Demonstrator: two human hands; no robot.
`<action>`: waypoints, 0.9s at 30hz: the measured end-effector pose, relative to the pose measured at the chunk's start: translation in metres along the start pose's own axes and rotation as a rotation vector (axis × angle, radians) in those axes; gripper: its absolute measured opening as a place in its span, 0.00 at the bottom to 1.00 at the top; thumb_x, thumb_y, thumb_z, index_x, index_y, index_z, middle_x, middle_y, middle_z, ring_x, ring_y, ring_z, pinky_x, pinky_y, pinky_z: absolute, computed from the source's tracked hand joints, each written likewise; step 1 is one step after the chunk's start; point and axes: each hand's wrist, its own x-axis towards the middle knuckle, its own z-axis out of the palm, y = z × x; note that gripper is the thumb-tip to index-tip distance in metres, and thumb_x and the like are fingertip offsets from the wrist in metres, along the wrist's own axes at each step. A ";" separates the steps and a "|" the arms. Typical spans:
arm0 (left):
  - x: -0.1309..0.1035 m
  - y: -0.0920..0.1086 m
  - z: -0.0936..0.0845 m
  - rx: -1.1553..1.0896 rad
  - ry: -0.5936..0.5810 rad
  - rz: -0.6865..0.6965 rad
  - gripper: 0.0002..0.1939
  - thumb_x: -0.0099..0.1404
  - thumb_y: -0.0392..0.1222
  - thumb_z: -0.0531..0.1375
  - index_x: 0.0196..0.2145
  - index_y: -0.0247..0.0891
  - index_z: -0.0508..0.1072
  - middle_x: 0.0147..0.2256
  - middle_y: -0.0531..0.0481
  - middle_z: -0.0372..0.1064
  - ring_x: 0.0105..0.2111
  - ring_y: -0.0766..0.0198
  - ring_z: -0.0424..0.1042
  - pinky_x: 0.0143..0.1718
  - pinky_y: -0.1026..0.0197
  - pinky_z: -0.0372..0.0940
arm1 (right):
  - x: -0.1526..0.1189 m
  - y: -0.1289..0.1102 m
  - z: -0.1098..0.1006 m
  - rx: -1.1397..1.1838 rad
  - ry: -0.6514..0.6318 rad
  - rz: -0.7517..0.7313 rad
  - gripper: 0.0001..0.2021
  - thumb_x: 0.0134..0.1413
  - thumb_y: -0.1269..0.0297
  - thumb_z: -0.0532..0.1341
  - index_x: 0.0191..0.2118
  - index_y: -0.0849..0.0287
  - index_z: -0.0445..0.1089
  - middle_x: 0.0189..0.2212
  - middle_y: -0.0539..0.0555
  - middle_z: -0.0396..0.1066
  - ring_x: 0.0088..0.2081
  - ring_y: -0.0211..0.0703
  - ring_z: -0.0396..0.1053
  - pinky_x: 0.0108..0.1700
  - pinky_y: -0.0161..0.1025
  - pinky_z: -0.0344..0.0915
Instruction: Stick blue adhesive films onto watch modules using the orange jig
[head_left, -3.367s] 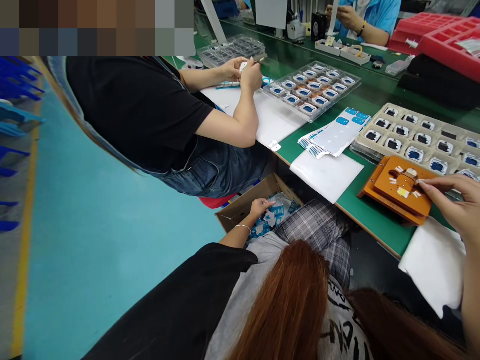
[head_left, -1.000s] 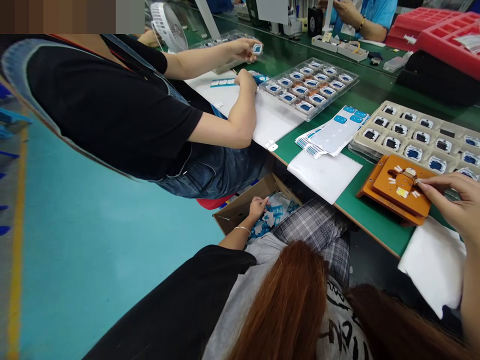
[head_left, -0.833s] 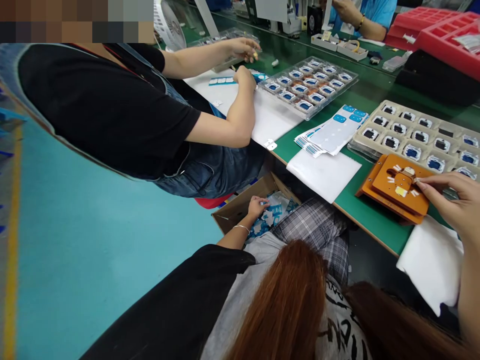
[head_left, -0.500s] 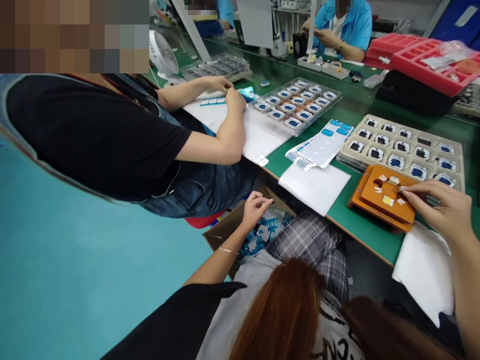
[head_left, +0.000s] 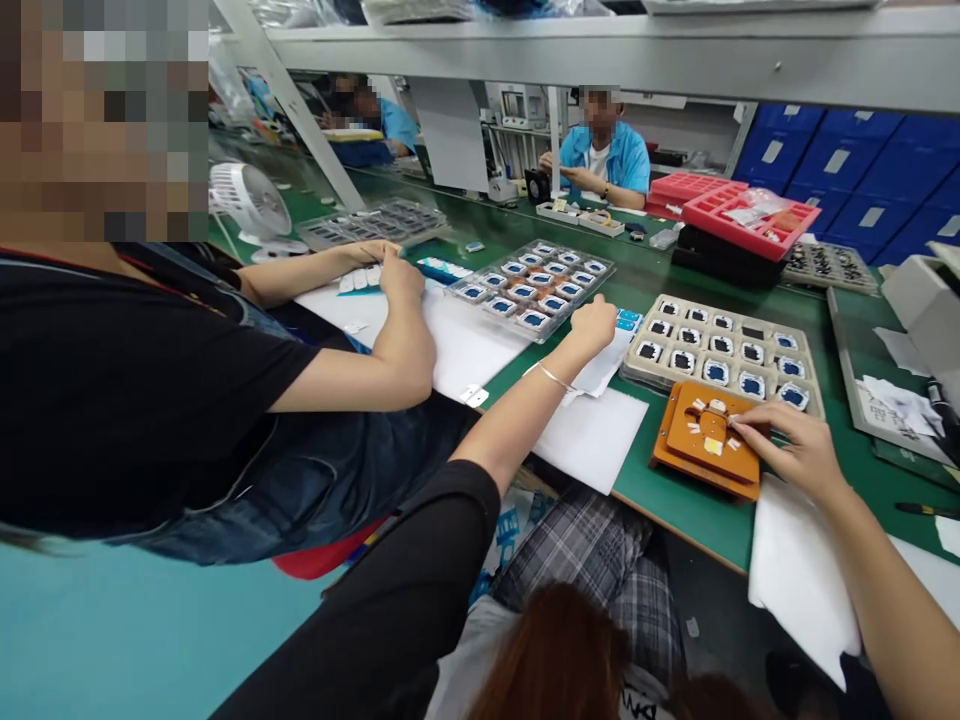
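My left hand [head_left: 595,325] reaches over a stack of white sheets [head_left: 604,368] with blue stickers [head_left: 628,319]. Its fingers are bent together, and their tips are hidden behind the hand. At the right, my right hand [head_left: 787,440] pinches at a small dark part [head_left: 712,422] lying in an orange fixture block [head_left: 679,440]; how much of the part lies between the fingertips is hidden. Small white tabs and a yellow patch [head_left: 713,446] show on the block. Right behind it stands a beige tray [head_left: 739,347] of white-framed pieces with black or blue centres.
A clear tray [head_left: 529,290] of similar blue pieces lies left of the sheets. A co-worker's hands [head_left: 394,265] work close on my left. White paper [head_left: 592,440] lies at the table edge. Red trays [head_left: 742,215] and a metal shelf [head_left: 525,50] are farther back.
My left hand has moved from above the box of scraps by my lap up to the sticker sheets. My right hand stays at the orange fixture. The view has tilted up and turned right.
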 end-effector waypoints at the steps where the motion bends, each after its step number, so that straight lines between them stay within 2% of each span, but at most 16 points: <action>1: 0.013 0.002 0.007 0.007 -0.023 -0.040 0.13 0.69 0.42 0.60 0.48 0.33 0.72 0.50 0.41 0.68 0.49 0.55 0.72 0.50 0.48 0.69 | 0.000 0.000 0.000 0.006 -0.001 0.010 0.04 0.59 0.69 0.63 0.35 0.55 0.75 0.30 0.52 0.78 0.30 0.41 0.74 0.30 0.38 0.70; 4: 0.035 -0.008 0.024 0.018 -0.082 -0.138 0.19 0.69 0.47 0.60 0.53 0.35 0.69 0.51 0.43 0.69 0.49 0.56 0.72 0.49 0.48 0.71 | 0.000 -0.001 -0.001 0.034 -0.007 0.043 0.04 0.59 0.67 0.62 0.35 0.54 0.75 0.31 0.53 0.78 0.31 0.43 0.75 0.31 0.39 0.71; 7: 0.044 -0.028 0.033 0.036 -0.134 -0.190 0.18 0.70 0.49 0.60 0.51 0.34 0.70 0.49 0.43 0.70 0.46 0.58 0.73 0.48 0.49 0.71 | 0.000 -0.001 -0.001 0.070 -0.008 0.075 0.04 0.60 0.67 0.62 0.35 0.53 0.75 0.32 0.53 0.79 0.32 0.44 0.76 0.32 0.40 0.72; 10: 0.050 -0.045 0.038 0.048 -0.173 -0.182 0.22 0.64 0.54 0.64 0.47 0.33 0.72 0.40 0.44 0.75 0.38 0.60 0.76 0.43 0.55 0.71 | -0.001 -0.001 0.000 0.103 -0.007 0.103 0.04 0.59 0.67 0.62 0.36 0.52 0.76 0.32 0.52 0.79 0.32 0.44 0.77 0.33 0.39 0.74; 14: 0.057 -0.055 0.042 0.049 -0.210 -0.166 0.25 0.54 0.57 0.70 0.40 0.35 0.74 0.29 0.44 0.76 0.27 0.59 0.77 0.35 0.61 0.69 | -0.004 0.000 0.000 0.108 -0.003 0.129 0.04 0.59 0.67 0.63 0.36 0.52 0.76 0.32 0.51 0.79 0.33 0.44 0.77 0.34 0.39 0.74; 16: 0.057 -0.055 0.043 0.049 -0.220 -0.171 0.25 0.54 0.58 0.70 0.39 0.34 0.74 0.32 0.41 0.77 0.27 0.58 0.77 0.34 0.61 0.69 | -0.005 0.001 0.001 0.095 -0.009 0.133 0.04 0.59 0.67 0.63 0.36 0.52 0.76 0.32 0.51 0.79 0.33 0.44 0.77 0.34 0.38 0.74; 20: 0.051 -0.048 0.040 0.042 -0.204 -0.202 0.28 0.57 0.59 0.68 0.44 0.31 0.74 0.47 0.30 0.73 0.32 0.57 0.78 0.38 0.58 0.70 | -0.003 -0.002 0.000 0.074 -0.013 0.122 0.05 0.58 0.67 0.63 0.37 0.50 0.76 0.32 0.50 0.79 0.33 0.44 0.77 0.34 0.38 0.75; 22: 0.045 -0.042 0.037 0.043 -0.186 -0.233 0.28 0.62 0.57 0.65 0.48 0.31 0.72 0.50 0.32 0.71 0.39 0.56 0.77 0.43 0.55 0.71 | -0.004 -0.002 -0.001 0.049 -0.014 0.111 0.05 0.58 0.65 0.63 0.37 0.47 0.76 0.33 0.48 0.79 0.32 0.46 0.78 0.32 0.39 0.76; 24: 0.038 -0.037 0.034 0.048 -0.164 -0.274 0.23 0.68 0.54 0.60 0.53 0.33 0.69 0.51 0.39 0.70 0.46 0.57 0.74 0.47 0.50 0.71 | -0.009 0.004 -0.002 -0.001 -0.012 0.082 0.06 0.58 0.62 0.62 0.38 0.42 0.76 0.33 0.47 0.79 0.31 0.49 0.78 0.31 0.42 0.78; 27: 0.032 -0.034 0.030 0.053 -0.126 -0.337 0.18 0.70 0.47 0.59 0.53 0.35 0.69 0.51 0.42 0.69 0.48 0.58 0.72 0.49 0.51 0.71 | -0.020 0.030 -0.001 -0.108 0.024 -0.013 0.05 0.55 0.57 0.64 0.38 0.38 0.76 0.32 0.45 0.80 0.30 0.53 0.79 0.25 0.42 0.78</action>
